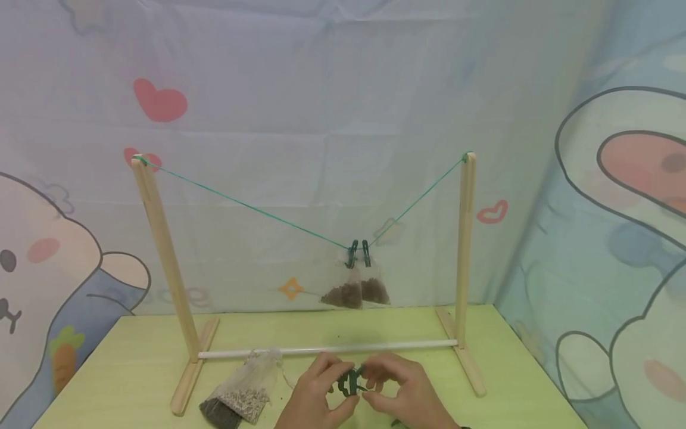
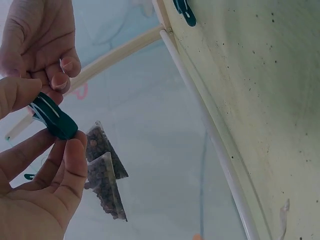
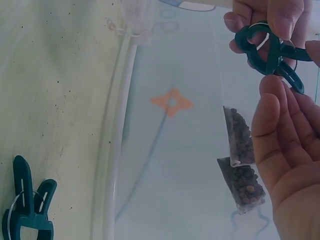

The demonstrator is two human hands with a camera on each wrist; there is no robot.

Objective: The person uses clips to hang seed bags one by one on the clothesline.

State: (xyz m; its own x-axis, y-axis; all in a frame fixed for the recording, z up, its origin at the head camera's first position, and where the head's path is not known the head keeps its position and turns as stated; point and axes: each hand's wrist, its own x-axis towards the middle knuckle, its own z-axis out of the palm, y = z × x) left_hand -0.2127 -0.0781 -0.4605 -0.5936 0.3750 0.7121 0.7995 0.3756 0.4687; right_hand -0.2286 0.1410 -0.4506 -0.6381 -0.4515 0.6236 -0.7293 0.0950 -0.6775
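Both hands meet low in the middle of the head view around a green plastic spring clip. My left hand holds the clip's body between thumb and fingers. On the other side, my right hand has thumb and fingers on the clip's two handles, which stand spread apart. A second green clip lies on the table, mostly hidden by the right hand in the head view. Behind, two green clips hang on the cord with small see-through bags of dark pieces.
A green cord sags between two wooden posts; a white rod joins their feet. Left of the hands, a sheer bag of pale grains lies beside a dark-filled bag. A printed curtain stands behind the table.
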